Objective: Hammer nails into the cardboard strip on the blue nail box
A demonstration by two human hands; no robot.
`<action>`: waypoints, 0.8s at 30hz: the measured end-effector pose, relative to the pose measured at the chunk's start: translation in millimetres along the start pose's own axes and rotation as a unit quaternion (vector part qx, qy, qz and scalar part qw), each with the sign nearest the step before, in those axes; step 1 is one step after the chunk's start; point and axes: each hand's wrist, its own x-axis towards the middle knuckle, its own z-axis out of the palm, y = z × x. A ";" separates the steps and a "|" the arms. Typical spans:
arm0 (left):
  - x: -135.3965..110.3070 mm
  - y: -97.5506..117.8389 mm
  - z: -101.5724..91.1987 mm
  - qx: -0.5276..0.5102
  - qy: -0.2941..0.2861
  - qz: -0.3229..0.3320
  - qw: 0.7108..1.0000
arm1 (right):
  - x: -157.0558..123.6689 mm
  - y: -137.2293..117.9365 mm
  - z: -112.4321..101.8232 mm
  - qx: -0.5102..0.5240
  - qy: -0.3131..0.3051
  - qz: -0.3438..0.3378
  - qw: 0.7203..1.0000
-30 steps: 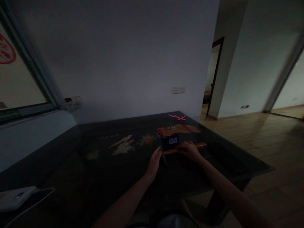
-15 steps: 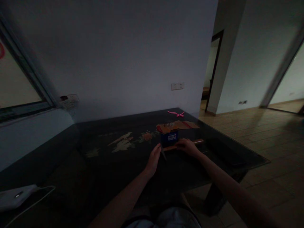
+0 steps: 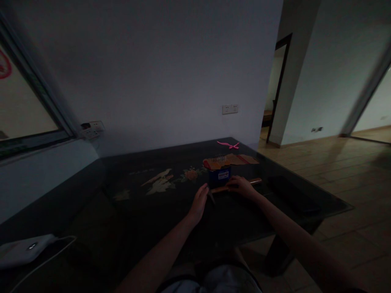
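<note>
The room is dim. My left hand (image 3: pixel 199 201) rests on the dark glass table (image 3: pixel 128 211), its fingertips against a small dark object (image 3: pixel 210 197) I cannot make out. My right hand (image 3: pixel 242 186) lies over a long wooden stick (image 3: pixel 255 181) that lies crosswise on the table, fingers curled on it. Just beyond both hands stands a small blue box (image 3: pixel 219 176) holding several thin upright sticks. Brown paper or card pieces (image 3: pixel 238 160) lie behind the box.
A pink ribbon (image 3: pixel 228 144) lies near the table's far edge. A white power bank (image 3: pixel 21 250) with a cable sits at the near left. A dark flat object (image 3: pixel 293 194) lies at the right. Wall sockets (image 3: pixel 230 108), a window at left and a doorway at right surround the table.
The head view has shifted slightly. My hands stay almost where they were, the right one still on the wooden stick.
</note>
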 end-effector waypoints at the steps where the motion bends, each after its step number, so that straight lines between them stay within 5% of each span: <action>1: -0.1 0.4 0.1 0.002 0.002 -0.002 1.000 | 0.2 0.5 0.4 0.001 -0.001 0.005 1.000; 24: 4.2 -2.2 -1.7 0.080 -0.039 0.027 0.996 | 2.3 10.7 1.6 0.016 -0.023 -0.014 1.000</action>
